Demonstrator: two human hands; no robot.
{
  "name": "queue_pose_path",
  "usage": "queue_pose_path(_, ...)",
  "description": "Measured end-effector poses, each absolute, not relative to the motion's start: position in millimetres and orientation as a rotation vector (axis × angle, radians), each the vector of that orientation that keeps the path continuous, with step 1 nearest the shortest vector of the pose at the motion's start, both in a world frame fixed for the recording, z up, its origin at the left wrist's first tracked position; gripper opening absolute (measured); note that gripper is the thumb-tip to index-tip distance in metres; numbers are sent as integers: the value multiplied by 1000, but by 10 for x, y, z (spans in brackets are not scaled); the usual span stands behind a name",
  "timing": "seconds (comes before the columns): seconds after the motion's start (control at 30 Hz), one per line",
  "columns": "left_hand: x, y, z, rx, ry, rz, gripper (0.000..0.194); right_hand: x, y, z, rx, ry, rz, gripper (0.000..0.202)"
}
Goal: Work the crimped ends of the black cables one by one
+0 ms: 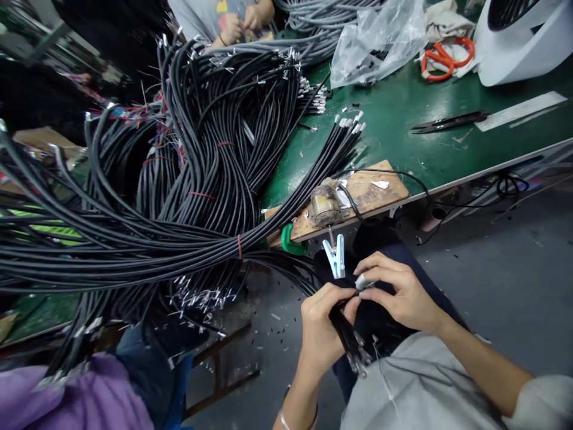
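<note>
Over my lap, my left hand [326,319] is closed round a bundle of black cables [344,334], whose silvery ends hang below the palm. My right hand [398,291] meets it, thumb and fingers pinched at a cable end close to the left fingertips. Something light grey [362,280] shows at the right index finger; I cannot make out whether it is a finger cover or a piece being held. Just beyond the hands, a light blue clothespin [335,257] is fixed to the shaft of a small tape-wrapped motor [326,204].
The motor sits on a wooden board [380,182] held by a green clamp [293,240]. Large bundles of black cables [215,179] cover the left. On the green table [385,119] lie pliers [450,122], orange-handled scissors [447,58] and a plastic bag [380,42]. Co-workers sit opposite and at left.
</note>
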State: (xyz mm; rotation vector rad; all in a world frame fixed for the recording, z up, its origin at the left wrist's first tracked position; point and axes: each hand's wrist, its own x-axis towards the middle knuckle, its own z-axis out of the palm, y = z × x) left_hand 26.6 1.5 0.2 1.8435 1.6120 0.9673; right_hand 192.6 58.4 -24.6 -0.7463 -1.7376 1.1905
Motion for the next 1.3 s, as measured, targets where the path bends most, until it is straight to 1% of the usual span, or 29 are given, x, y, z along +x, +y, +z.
queue_pose_path(0.1,293,2,9,1836,1647,1012,5,1922,540,-288,-737,-1737,922,16)
queue_pose_path(0.2,320,-20,-12,1814,1696,1104,5,1977,492,-385,-816,-1776,723,18)
queue_pose_path(0.23,329,-25,-24,1803,1713,1132,4,1998,480,-420,-854,-1765,716,17)
queue_pose_path(0.3,348,-26,-48,1783,1731,1163,4,2021,469,-475,-925,-1676,823,13)
queue_pose_path(0.33,357,-23,-59,1776,1733,1170,5,2015,471,-491,-934,-1600,927,14)
queue_pose_path(0.43,380,-10,-74,1775,1714,1175,8,1923,493,-488,-801,-1445,1277,38)
queue_pose_path(0.47,383,-7,-72,1776,1712,1175,9,1876,502,-474,-738,-1450,1355,38)
queue_pose_path(0.5,382,-6,-66,1777,1714,1177,10,1827,508,-459,-693,-1467,1397,33)
queue_pose_path(0.57,365,-11,-46,1779,1727,1176,9,1753,513,-427,-687,-1507,1344,15)
queue_pose_path(0.6,346,-15,-31,1777,1728,1162,7,1734,513,-410,-706,-1525,1249,13)
queue_pose_path(0.7,251,-29,27,1695,1642,1069,3,1760,524,-339,-705,-1651,950,22)
queue_pose_path(0.73,211,-35,48,1648,1573,1044,8,1782,533,-310,-640,-1714,948,24)
queue_pose_path(0.8,131,-46,87,1566,1413,1062,25,1806,549,-260,-436,-1779,1173,30)
queue_pose_path(0.87,66,-57,118,1534,1285,1140,37,1774,542,-244,-243,-1662,1574,37)
queue_pose_path(0.9,43,-61,133,1541,1248,1180,38,1735,528,-251,-195,-1521,1794,39)
queue_pose_path(0.97,13,-64,163,1584,1220,1206,32,1636,488,-282,-207,-1155,2194,41)
queue_pose_path(1.03,4,-60,195,1652,1203,1128,24,1547,453,-302,-291,-850,2481,36)
queue_pose_path(1.07,6,-57,208,1684,1182,1075,21,1517,446,-299,-351,-770,2567,31)
queue_pose_path(1.17,39,-45,212,1745,1124,1020,15,1501,482,-239,-511,-799,2622,22)
queue_pose_path(1.3,139,-43,127,1770,1213,1248,13,1561,655,-161,-661,-1052,2399,25)
